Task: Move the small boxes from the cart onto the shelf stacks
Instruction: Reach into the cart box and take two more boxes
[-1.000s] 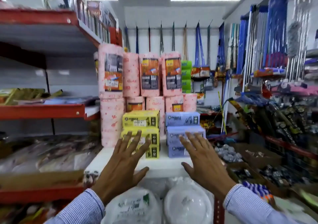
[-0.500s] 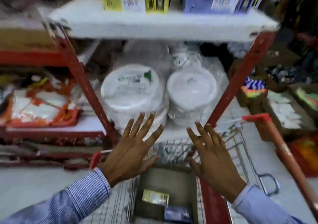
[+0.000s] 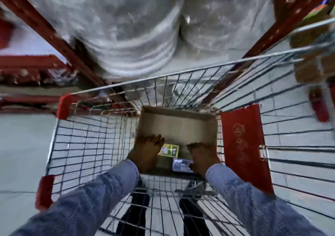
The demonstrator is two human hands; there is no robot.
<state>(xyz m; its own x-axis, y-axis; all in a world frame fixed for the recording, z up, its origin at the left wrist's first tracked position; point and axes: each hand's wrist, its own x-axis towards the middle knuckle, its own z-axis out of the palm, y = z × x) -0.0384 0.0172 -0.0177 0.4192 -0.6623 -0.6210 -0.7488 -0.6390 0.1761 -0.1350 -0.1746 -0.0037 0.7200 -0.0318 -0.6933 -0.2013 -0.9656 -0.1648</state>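
Head view was blurred. Both hands were lowered into a cardboard carton point(image 3: 178, 125) in the wire cart point(image 3: 87, 141): left hand point(image 3: 147, 151) spread beside a yellow box point(image 3: 168, 150), right hand point(image 3: 204, 157) flat, touching a purple box point(image 3: 181, 165); nothing was gripped.

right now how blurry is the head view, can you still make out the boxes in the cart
Head view: heavy motion blur smears the wrapped plate stacks and shelf uprights; wide-angle bending bows the cart rim. Sharper in the carton: a yellow box and a purple box read by colour, print illegible.
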